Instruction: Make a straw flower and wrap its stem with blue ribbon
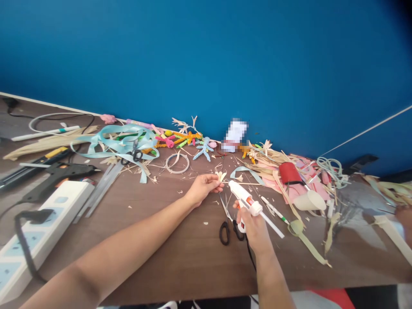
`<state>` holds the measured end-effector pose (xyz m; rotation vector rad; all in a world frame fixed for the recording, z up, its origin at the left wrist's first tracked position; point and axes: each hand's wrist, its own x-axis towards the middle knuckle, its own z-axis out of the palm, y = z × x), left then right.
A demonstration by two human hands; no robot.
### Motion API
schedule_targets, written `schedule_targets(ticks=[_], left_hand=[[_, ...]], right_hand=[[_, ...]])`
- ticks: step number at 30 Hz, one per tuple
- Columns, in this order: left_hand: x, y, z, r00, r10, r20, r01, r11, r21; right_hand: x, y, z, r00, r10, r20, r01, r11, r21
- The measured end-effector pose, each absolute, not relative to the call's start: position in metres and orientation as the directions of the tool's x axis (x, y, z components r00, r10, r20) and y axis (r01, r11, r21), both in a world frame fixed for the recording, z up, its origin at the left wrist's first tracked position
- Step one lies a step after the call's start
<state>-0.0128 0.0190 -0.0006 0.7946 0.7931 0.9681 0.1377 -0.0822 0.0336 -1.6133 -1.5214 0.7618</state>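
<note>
My left hand (206,189) pinches a small pale flower (221,176) that looks made of dried husk strips, with a thin stick running off to its right. In my right hand (255,229) is a white hot glue gun (246,198), its fingers wrapped round the handle and a glue stick (273,225) poking out of the back. The gun's nozzle points up and left, close to the flower; whether they touch I cannot tell. Black-handled scissors (224,233) lie partly open on the table beneath the gun, one handle loop beside my right hand.
At the left are a white power strip (61,201), a black glue gun (61,174) and clear glue sticks (103,189). Blue ribbon (112,137) and pipe-cleaner figures (202,148) line the wall. Husk strips, pink paper and a red spool (289,173) crowd the right. Another person's hand (404,219) shows at the right edge.
</note>
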Motion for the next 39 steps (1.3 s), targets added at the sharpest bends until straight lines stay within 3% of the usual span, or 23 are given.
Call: schedule_targets(ticks=[3,19,39], left_hand=[[-0.013,0.019,-0.001,0.346,0.915,-0.208,-0.399,0.344,0.85],[-0.012,0.018,-0.001,0.343,0.922,-0.178,-0.382,0.31,0.87],[-0.011,0.017,0.001,0.334,0.928,-0.162,-0.375,0.289,0.881]], right_hand=[[0.133,-0.082,0.035,0.088,0.996,0.012,0.521,-0.036,-0.853],[0.129,-0.076,0.034,0.038,0.974,0.222,0.728,0.125,-0.674],[0.125,-0.078,0.036,-0.005,0.973,0.229,0.769,0.151,-0.621]])
